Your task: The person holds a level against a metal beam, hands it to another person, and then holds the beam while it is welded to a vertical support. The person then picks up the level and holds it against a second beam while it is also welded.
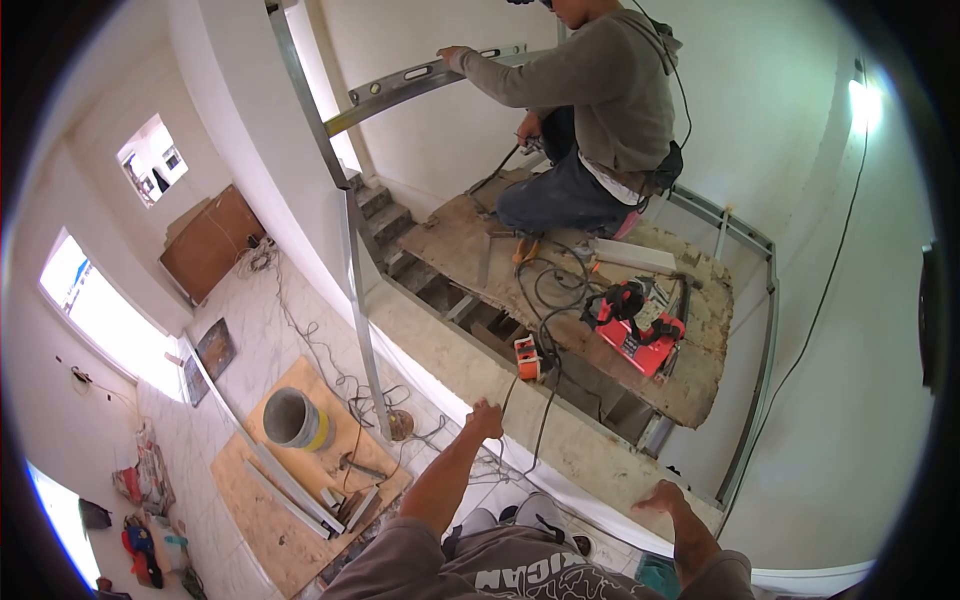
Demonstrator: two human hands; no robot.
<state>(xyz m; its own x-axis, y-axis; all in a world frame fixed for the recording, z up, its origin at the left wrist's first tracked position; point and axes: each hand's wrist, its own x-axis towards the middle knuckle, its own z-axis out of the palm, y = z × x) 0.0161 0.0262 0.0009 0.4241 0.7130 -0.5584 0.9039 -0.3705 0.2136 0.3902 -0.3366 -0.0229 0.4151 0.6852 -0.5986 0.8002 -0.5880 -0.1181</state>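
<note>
My left hand (487,420) rests at the near edge of a concrete ledge (580,452), its foreshortened fingers partly visible and nothing evident in them. A dark cable runs over the ledge just beside it. Farther right, my right hand (662,497) lies on the same ledge with fingers stretched out, empty. Beyond the ledge, an orange cable reel (528,357) sits nearest my left hand. A red tool case (640,340) with a power tool on it lies on a rough board platform (705,375).
A co-worker (610,90) kneels on the platform, one hand on a spirit level (430,72) along a metal bar. Gaps open between platform and ledge, near stairs (380,210). A metal post (362,300) stands left. Below are a bucket (290,418), a hammer (360,467) and loose cables.
</note>
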